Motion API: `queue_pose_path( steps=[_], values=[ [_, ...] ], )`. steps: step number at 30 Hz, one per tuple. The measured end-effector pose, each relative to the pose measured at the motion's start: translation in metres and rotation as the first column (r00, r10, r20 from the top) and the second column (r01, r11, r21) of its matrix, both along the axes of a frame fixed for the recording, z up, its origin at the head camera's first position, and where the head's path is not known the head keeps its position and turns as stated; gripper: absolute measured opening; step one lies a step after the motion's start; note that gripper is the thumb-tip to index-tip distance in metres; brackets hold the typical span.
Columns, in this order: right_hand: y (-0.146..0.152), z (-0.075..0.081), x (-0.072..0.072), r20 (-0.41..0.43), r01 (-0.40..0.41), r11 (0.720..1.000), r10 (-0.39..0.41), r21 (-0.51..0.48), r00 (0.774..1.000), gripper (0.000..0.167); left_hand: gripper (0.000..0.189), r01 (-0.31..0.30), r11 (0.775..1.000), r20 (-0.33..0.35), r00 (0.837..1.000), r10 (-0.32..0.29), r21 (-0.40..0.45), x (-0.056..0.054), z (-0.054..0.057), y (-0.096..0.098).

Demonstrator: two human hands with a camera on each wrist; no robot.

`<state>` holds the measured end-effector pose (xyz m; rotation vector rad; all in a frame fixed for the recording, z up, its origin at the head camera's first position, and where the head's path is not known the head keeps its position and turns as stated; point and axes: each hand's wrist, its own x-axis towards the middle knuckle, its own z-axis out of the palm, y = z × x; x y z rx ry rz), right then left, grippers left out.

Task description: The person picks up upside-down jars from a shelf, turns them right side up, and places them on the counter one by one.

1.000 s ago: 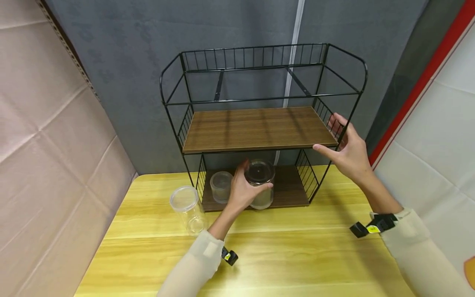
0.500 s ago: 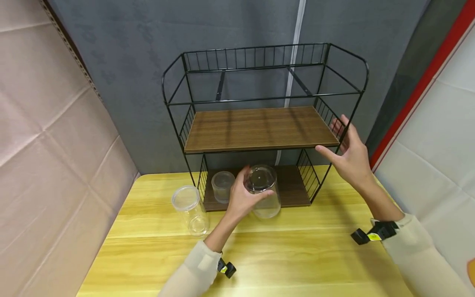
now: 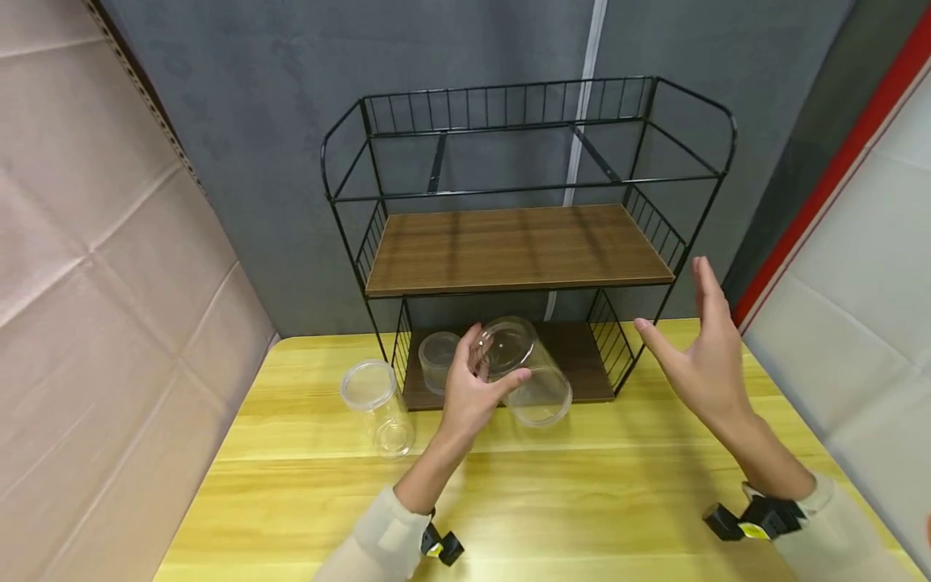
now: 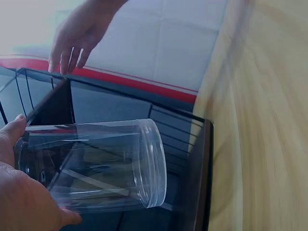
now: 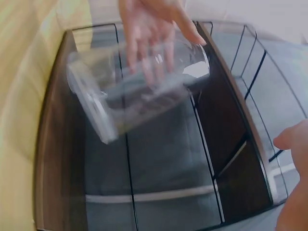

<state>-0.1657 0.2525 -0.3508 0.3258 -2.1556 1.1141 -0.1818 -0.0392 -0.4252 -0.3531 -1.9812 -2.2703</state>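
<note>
My left hand (image 3: pixel 471 396) grips a clear plastic jar (image 3: pixel 537 380) near one end, in front of the bottom shelf (image 3: pixel 592 380). The jar is tilted; its ridged rim end points down and right in the head view. In the left wrist view the jar (image 4: pixel 106 163) looks see-through, with nothing visible inside. My right hand (image 3: pixel 704 368), fingers straight and thumb spread, is off the right side of the black wire rack (image 3: pixel 687 259) and holds nothing. A small frosted jar (image 3: pixel 437 360) stands on the bottom shelf, left of my left hand.
Another tall clear jar (image 3: pixel 378 408) stands on the yellow wooden table (image 3: pixel 553 501), left of the rack. A brown board (image 3: pixel 524 246) forms the middle shelf, and the top tier is an open frame. Behind the rack hangs a grey cloth backdrop (image 3: pixel 291 202).
My left hand has drawn the jar forward from the bottom shelf and tilted it, its rim end swinging right. My right hand has come away from the rack's side.
</note>
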Motion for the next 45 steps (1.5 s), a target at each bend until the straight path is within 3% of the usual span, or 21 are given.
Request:
queue_pose_path(
  steps=[4, 7, 11, 15, 17, 20, 25, 28, 34, 37, 41, 45],
  values=[
    [-0.005, -0.008, 0.017, -0.110, 0.003, 0.998, 0.004, 0.060, 0.994, 0.101, 0.115, -0.007, 0.998, -0.019, 1.000, 0.008, 0.068, 0.009, 0.006, 0.001],
    [-0.011, -0.015, 0.026, -0.127, -0.072, 0.993, 0.084, 0.097, 0.988, 0.101, 0.116, -0.012, 0.992, -0.041, 0.999, 0.018, 0.123, 0.015, 0.013, 0.002],
    [-0.022, -0.024, 0.034, -0.009, -0.236, 0.968, 0.238, 0.079, 0.971, 0.105, 0.117, 0.004, 0.976, -0.072, 0.997, 0.012, 0.216, 0.023, 0.023, 0.004],
    [-0.031, -0.032, 0.037, 0.158, -0.382, 0.922, 0.387, -0.062, 0.908, 0.101, 0.121, 0.028, 0.950, -0.101, 0.995, 0.004, 0.312, 0.028, 0.031, 0.005],
    [-0.033, -0.037, 0.035, 0.184, -0.443, 0.886, 0.462, -0.136, 0.868, 0.098, 0.122, 0.041, 0.933, -0.117, 0.993, 0.002, 0.359, 0.031, 0.035, 0.007],
    [-0.035, -0.046, 0.028, 0.156, -0.535, 0.809, 0.577, -0.243, 0.802, 0.094, 0.122, 0.067, 0.903, -0.152, 0.988, -0.002, 0.424, 0.032, 0.038, 0.009],
    [-0.038, -0.062, 0.015, 0.025, -0.667, 0.590, 0.758, -0.455, 0.652, 0.086, 0.121, 0.122, 0.846, -0.209, 0.978, -0.013, 0.520, 0.035, 0.040, 0.013],
    [-0.044, -0.069, 0.010, -0.048, -0.704, 0.500, 0.798, -0.505, 0.601, 0.090, 0.120, 0.150, 0.811, -0.229, 0.973, -0.020, 0.566, 0.037, 0.040, 0.015],
    [-0.059, -0.071, 0.004, -0.196, -0.761, 0.380, 0.817, -0.526, 0.543, 0.093, 0.118, 0.173, 0.777, -0.246, 0.969, -0.024, 0.606, 0.040, 0.037, 0.020],
    [-0.064, -0.070, 0.004, -0.239, -0.770, 0.341, 0.815, -0.539, 0.528, 0.091, 0.117, 0.181, 0.766, -0.247, 0.969, -0.030, 0.617, 0.042, 0.035, 0.022],
    [-0.065, -0.069, 0.005, -0.275, -0.770, 0.317, 0.804, -0.553, 0.528, 0.087, 0.118, 0.201, 0.764, -0.248, 0.967, -0.055, 0.613, 0.043, 0.031, 0.022],
    [-0.062, -0.068, 0.006, -0.298, -0.769, 0.302, 0.794, -0.564, 0.530, 0.084, 0.119, 0.222, 0.797, -0.246, 0.964, -0.095, 0.562, 0.044, 0.027, 0.019]
  ],
)
